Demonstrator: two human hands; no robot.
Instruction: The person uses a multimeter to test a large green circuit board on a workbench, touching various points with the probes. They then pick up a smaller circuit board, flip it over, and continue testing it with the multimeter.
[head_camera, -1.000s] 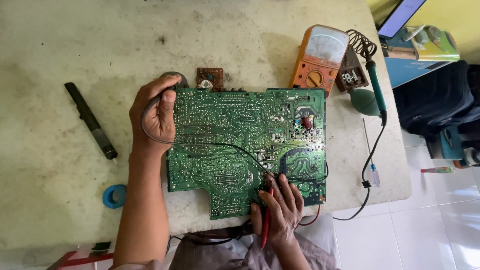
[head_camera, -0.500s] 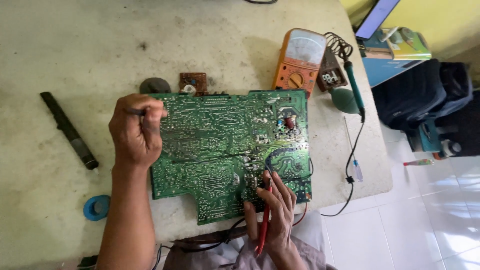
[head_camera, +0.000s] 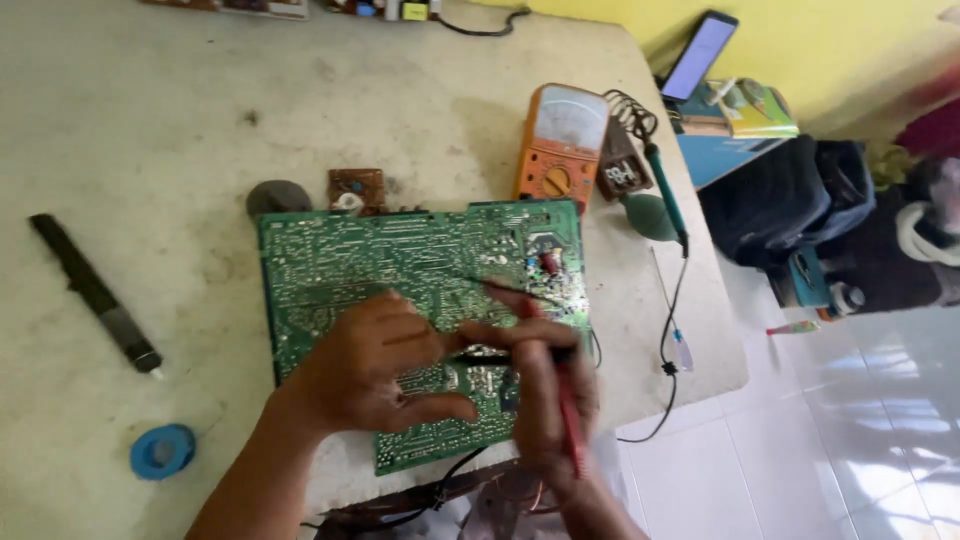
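A large green circuit board lies solder side up on the worn table. My left hand rests over the board's middle and pinches a thin black probe between thumb and fingers. My right hand is beside it at the board's lower right, gripping a red probe whose tip points up toward the board's right part. The two hands touch each other above the board. Probe wires trail off below the board.
An orange analogue meter stands behind the board, with a small brown board and a dark round object at its back edge. A soldering iron lies right, a black tool and blue tape roll left. The table edge drops to white floor.
My left hand moved from the board's left edge to its middle, meeting the right hand. My right hand rose higher over the board. The camera view shifted and came closer.
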